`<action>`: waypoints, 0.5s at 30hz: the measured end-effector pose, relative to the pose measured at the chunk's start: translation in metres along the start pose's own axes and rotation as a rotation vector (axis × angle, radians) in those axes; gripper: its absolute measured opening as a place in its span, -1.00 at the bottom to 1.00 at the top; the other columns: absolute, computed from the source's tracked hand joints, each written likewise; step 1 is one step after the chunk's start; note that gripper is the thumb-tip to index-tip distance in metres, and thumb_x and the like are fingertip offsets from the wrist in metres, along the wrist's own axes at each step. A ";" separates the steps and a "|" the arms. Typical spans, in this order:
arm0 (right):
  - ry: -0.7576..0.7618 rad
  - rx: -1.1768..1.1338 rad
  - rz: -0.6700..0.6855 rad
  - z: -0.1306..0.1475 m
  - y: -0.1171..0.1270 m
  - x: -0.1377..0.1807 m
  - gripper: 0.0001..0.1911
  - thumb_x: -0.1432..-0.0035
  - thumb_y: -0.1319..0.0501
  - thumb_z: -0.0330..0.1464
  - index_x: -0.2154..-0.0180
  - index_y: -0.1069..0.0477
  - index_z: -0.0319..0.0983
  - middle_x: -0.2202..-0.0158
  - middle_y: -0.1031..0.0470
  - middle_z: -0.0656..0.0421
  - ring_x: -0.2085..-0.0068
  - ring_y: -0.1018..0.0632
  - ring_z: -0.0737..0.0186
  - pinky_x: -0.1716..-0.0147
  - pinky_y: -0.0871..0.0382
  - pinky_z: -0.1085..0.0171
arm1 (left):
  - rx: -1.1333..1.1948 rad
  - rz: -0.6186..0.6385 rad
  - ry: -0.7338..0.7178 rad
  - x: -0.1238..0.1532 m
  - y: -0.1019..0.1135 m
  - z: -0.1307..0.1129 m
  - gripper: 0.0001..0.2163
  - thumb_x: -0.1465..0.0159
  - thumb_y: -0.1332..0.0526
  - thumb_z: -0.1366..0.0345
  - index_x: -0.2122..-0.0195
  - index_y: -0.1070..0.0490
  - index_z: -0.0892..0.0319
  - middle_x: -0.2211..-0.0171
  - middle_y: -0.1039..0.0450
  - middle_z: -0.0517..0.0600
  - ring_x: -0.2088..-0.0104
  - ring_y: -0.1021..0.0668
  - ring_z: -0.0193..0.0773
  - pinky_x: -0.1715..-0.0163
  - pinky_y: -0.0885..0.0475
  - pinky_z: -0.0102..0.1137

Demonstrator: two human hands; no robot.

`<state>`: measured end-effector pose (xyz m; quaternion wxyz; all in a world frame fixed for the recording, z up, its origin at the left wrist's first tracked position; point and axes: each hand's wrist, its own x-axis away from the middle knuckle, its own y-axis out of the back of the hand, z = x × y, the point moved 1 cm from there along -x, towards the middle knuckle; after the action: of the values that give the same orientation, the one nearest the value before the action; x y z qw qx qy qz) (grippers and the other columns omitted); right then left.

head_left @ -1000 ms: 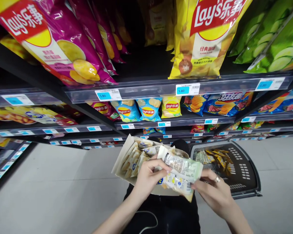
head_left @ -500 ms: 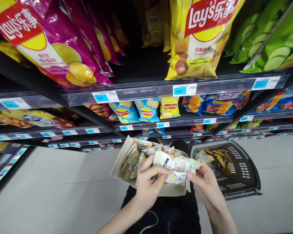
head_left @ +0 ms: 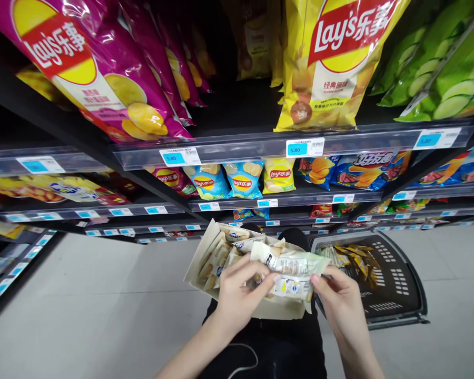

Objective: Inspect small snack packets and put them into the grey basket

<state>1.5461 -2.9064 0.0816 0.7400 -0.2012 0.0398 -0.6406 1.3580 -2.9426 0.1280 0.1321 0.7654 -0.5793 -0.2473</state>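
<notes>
A small pale snack packet [head_left: 292, 271] with printed text is stretched between my two hands. My left hand [head_left: 243, 289] pinches its left end between thumb and fingers. Its right end is gripped by my right hand [head_left: 337, 297], thumb on the near side. Just under the packet, an open cardboard box [head_left: 200, 252] rests tilted on my dark-clad lap. Several similar cream-coloured packets [head_left: 215, 258] stand and lie inside it. The held packet and my left hand cover part of the box's contents.
To the right on the floor is a black shopping basket [head_left: 403, 263] with yellow packets [head_left: 359, 259] in it. In front rise shelves [head_left: 229, 145] with purple chip bags [head_left: 102, 79], a yellow chip bag [head_left: 335, 68] and green bags [head_left: 446, 79]. A thin white cable [head_left: 253, 352] crosses my lap.
The packet's printed face has tilted a little more toward me, with both hands still gripping it. The whole scene has shifted slightly rightward in view.
</notes>
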 end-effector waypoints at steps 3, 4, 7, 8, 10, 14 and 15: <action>0.017 -0.003 -0.050 0.000 -0.004 0.002 -0.90 0.01 -0.38 -0.30 0.39 -0.59 -0.17 0.39 -0.52 0.14 0.33 -0.52 0.19 0.31 -0.45 0.22 | -0.084 -0.008 -0.095 0.002 0.002 0.000 -0.93 -0.19 -0.23 0.41 0.44 -0.41 0.17 0.48 -0.40 -0.05 0.46 -0.44 -0.31 0.46 -0.30 -0.46; 0.021 -0.005 -0.062 0.000 -0.004 0.003 -0.90 0.02 -0.38 -0.30 0.38 -0.59 -0.16 0.39 -0.52 0.15 0.33 -0.52 0.19 0.30 -0.45 0.23 | -0.106 0.005 -0.104 0.002 0.004 0.001 -0.97 -0.20 -0.21 0.42 0.38 -0.41 0.17 0.42 -0.43 -0.02 0.42 -0.46 -0.30 0.44 -0.32 -0.47; 0.018 -0.022 -0.066 -0.001 -0.003 0.004 -0.90 0.02 -0.38 -0.30 0.38 -0.59 -0.14 0.38 -0.53 0.15 0.32 -0.53 0.19 0.31 -0.45 0.25 | -0.170 0.163 -0.088 -0.006 0.016 0.002 -0.92 -0.25 -0.13 0.44 0.29 -0.37 0.16 0.34 -0.45 -0.01 0.36 -0.48 -0.31 0.40 -0.33 -0.48; 0.012 -0.026 -0.055 -0.002 -0.001 0.004 -0.90 0.02 -0.38 -0.30 0.39 -0.59 -0.15 0.38 -0.53 0.14 0.32 -0.53 0.19 0.32 -0.45 0.25 | -0.188 0.261 -0.079 -0.010 0.021 0.002 -0.91 -0.27 -0.10 0.44 0.30 -0.35 0.15 0.35 -0.45 -0.03 0.38 -0.48 -0.32 0.41 -0.33 -0.49; -0.011 -0.027 -0.027 -0.005 0.003 0.003 -0.90 0.03 -0.39 -0.30 0.40 -0.60 -0.16 0.37 -0.53 0.13 0.32 -0.53 0.18 0.32 -0.45 0.26 | -0.222 0.467 -0.061 -0.018 0.030 0.001 -0.90 -0.30 -0.07 0.42 0.33 -0.33 0.13 0.38 -0.42 -0.07 0.40 -0.46 -0.34 0.40 -0.33 -0.49; -0.104 -0.050 0.012 -0.010 0.010 0.003 -0.88 0.04 -0.40 -0.32 0.37 -0.60 -0.17 0.36 -0.55 0.12 0.31 -0.54 0.16 0.31 -0.46 0.25 | -0.338 0.648 -0.040 -0.022 0.037 -0.002 -0.91 -0.32 -0.05 0.41 0.30 -0.28 0.11 0.31 -0.41 -0.09 0.37 -0.48 -0.35 0.40 -0.35 -0.49; -0.126 -0.068 0.012 -0.011 0.010 0.003 -0.88 0.04 -0.40 -0.32 0.37 -0.60 -0.17 0.36 -0.55 0.12 0.32 -0.54 0.16 0.31 -0.46 0.25 | -0.380 0.644 -0.050 -0.021 0.036 -0.002 -0.91 -0.32 -0.04 0.43 0.30 -0.26 0.11 0.32 -0.41 -0.09 0.38 -0.48 -0.35 0.41 -0.35 -0.49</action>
<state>1.5529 -2.9111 0.0688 0.7376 -0.2658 0.0160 -0.6205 1.3251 -2.9338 0.1516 0.3287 0.4994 -0.7372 -0.3147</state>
